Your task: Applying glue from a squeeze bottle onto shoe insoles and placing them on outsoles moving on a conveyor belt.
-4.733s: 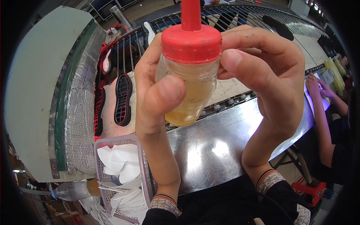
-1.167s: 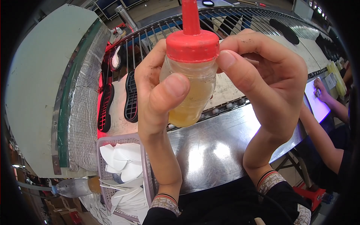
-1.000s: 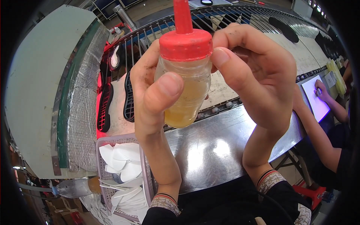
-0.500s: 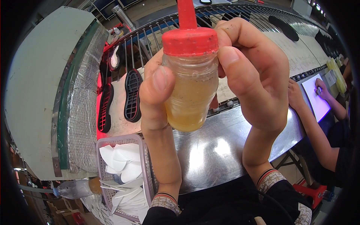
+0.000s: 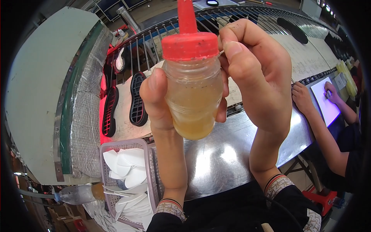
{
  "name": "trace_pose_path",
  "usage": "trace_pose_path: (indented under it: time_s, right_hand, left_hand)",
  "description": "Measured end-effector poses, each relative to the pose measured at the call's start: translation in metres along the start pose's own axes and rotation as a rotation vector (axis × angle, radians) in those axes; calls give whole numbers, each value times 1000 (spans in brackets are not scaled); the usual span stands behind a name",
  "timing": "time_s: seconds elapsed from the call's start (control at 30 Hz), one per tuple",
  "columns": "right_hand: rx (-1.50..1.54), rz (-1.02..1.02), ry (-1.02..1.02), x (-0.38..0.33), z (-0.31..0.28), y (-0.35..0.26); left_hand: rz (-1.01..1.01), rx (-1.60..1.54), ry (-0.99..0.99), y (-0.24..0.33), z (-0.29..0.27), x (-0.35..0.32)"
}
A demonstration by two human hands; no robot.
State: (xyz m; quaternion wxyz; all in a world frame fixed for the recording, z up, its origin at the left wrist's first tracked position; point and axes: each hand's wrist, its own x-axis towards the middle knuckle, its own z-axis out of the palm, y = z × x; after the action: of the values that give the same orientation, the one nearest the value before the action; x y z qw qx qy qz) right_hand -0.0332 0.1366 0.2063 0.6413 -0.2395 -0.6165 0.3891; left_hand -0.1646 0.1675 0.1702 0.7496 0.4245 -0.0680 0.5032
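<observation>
A clear squeeze bottle with cloudy yellowish liquid in its lower part stands upright in the air, close to the camera. Its red screw cap rises into a red nozzle, cut off by the upper edge. My left hand is wrapped round the bottle from the left and behind, fingertips showing on its right side. Just right of the cap, my right hand has thumb and forefinger pinched together. A thin pale bit shows at that pinch, too small to name.
Black shoe soles lie on the conveyor beyond my hands. A lilac basket of white curved pieces stands left of the shiny metal table. At the right, another person's arms rest by a white sheet, pen in hand.
The bottle and my left hand have shifted slightly left and down. My right hand's pinch has moved a little up and left, to the cap's edge.
</observation>
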Motion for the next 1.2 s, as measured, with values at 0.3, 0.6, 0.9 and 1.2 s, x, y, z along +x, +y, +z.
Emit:
trace_pose_path:
  time_s: [0.3, 0.6, 0.9, 1.2]
  right_hand:
    - [-142, -71, 53, 6, -10, 11]
    - [-101, -40, 37, -3, -6, -15]
    - [31, -223, -164, 4, -9, -3]
    - [-204, -396, -232, 6, -9, 4]
  left_hand:
    - [-85, -132, -391, 0, -4, 11]
    - [-113, -133, -517, 14, -19, 14]
    - [57, -73, -417, 20, -16, 11]
    - [130, -128, -306, 25, -9, 2]
